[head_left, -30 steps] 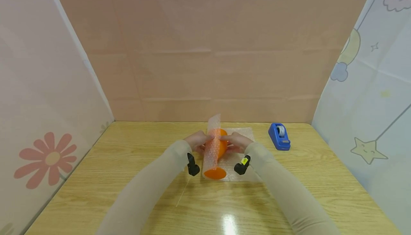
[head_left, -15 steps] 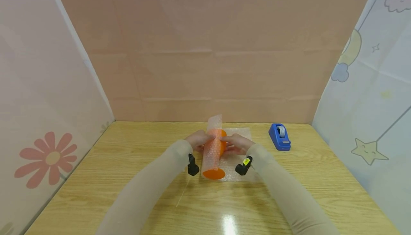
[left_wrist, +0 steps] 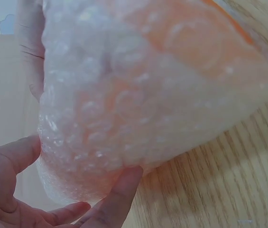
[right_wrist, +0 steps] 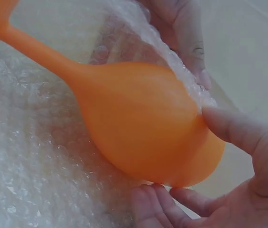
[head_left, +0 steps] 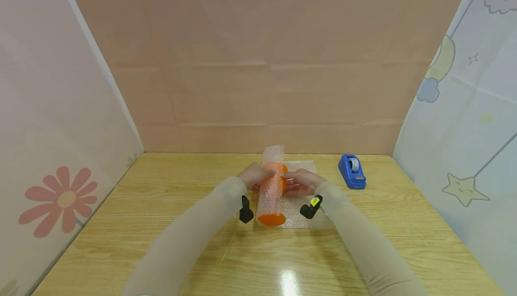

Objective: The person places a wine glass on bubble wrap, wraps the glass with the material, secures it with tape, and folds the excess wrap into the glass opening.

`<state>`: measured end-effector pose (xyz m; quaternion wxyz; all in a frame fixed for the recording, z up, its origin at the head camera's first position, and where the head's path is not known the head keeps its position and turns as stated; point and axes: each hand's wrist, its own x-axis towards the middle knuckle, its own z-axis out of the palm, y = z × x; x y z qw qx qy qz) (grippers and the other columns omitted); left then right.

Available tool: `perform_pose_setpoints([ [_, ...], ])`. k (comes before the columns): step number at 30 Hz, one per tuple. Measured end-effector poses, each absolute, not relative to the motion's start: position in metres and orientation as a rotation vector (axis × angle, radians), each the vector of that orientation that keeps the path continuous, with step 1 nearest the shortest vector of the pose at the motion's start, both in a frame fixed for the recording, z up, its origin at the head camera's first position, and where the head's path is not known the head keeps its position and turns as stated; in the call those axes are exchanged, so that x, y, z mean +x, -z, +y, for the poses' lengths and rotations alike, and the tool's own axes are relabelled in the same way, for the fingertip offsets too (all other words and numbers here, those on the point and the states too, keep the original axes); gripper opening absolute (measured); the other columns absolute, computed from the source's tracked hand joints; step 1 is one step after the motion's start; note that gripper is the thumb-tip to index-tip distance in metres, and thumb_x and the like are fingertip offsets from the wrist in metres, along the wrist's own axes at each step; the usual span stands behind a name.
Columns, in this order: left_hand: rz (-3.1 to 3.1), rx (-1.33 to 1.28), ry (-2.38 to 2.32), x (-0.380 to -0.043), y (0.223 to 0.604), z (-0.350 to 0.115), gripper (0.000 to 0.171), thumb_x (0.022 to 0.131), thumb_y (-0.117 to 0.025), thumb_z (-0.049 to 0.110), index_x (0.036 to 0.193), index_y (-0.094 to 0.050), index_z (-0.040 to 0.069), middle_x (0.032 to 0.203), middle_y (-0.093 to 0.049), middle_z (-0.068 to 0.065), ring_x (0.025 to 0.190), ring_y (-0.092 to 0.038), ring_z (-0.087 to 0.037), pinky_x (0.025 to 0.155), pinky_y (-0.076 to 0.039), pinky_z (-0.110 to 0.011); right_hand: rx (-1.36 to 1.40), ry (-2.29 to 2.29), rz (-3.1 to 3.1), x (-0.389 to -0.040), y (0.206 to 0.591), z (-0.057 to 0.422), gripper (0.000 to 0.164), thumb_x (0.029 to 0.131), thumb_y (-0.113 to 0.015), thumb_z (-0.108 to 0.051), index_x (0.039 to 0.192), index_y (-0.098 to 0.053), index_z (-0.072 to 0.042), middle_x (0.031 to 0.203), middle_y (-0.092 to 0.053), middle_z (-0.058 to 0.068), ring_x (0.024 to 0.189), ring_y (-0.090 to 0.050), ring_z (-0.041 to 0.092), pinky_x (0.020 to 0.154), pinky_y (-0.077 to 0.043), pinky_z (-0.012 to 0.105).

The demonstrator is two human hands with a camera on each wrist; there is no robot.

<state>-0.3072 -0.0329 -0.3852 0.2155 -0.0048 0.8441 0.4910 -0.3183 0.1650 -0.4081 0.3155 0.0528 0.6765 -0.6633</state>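
An orange plastic goblet (head_left: 271, 218) lies on its side on a sheet of bubble wrap (head_left: 300, 215), foot towards me. The wrap's left edge is folded up over the bowl, and a flap (head_left: 273, 153) sticks out past it. My left hand (head_left: 252, 175) grips the wrapped bowl from the left. In the left wrist view its fingers (left_wrist: 117, 197) curl under the bubble wrap (left_wrist: 148, 95). My right hand (head_left: 302, 182) holds the bowl from the right. The right wrist view has its thumb (right_wrist: 238, 133) and fingers on the bare orange bowl (right_wrist: 143, 128), with bubble wrap (right_wrist: 24, 171) beneath the goblet.
A blue tape dispenser (head_left: 352, 172) stands at the back right of the wooden table (head_left: 169, 188). Paper walls close off the left, back and right sides. Bare wood runs along the front of the table, with a light glare spot (head_left: 287, 282) on it.
The wrap has been drawn further round the goblet, covering more of the bowl. Both hands and the goblet have shifted slightly to the right.
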Motion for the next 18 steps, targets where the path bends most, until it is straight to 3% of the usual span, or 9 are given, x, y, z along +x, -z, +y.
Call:
perform_pose_setpoints([
  [4,2.343,-0.02,-1.35,-0.307,0.385,-0.032,0.056,0.093,-0.062,0.041,0.126,-0.048,-0.003,0.107,-0.058,-0.012,0.088,-0.06,-0.025,0.077,-0.058,-0.04,0.108,1.737,1.916,-0.319,0.404,0.165,0.015,0.096,-0.059,-0.013,0.103,-0.051,-0.003,0.105,-0.051,0.007,0.089,-0.054,0.017,0.091,-0.05,0.03],
  [8,2.352,-0.019,-1.341,-0.308,0.385,-0.031,0.055,0.093,-0.062,0.041,0.125,-0.049,-0.002,0.107,-0.058,-0.012,0.088,-0.06,-0.025,0.078,-0.058,-0.041,0.05,1.727,1.978,-0.319,0.401,0.162,0.019,0.096,-0.057,-0.009,0.104,-0.041,-0.005,0.107,-0.043,0.008,0.087,-0.051,0.018,0.086,-0.049,0.028],
  [18,2.345,0.019,-1.354,-0.309,0.387,-0.032,0.045,0.094,-0.062,0.036,0.114,-0.056,-0.003,0.1,-0.062,-0.011,0.082,-0.062,-0.023,0.077,-0.058,-0.044,0.029,1.763,1.944,-0.315,0.396,0.158,0.011,0.097,-0.054,-0.006,0.101,-0.043,-0.006,0.095,-0.046,0.006,0.08,-0.048,0.018,0.072,-0.049,0.024],
])
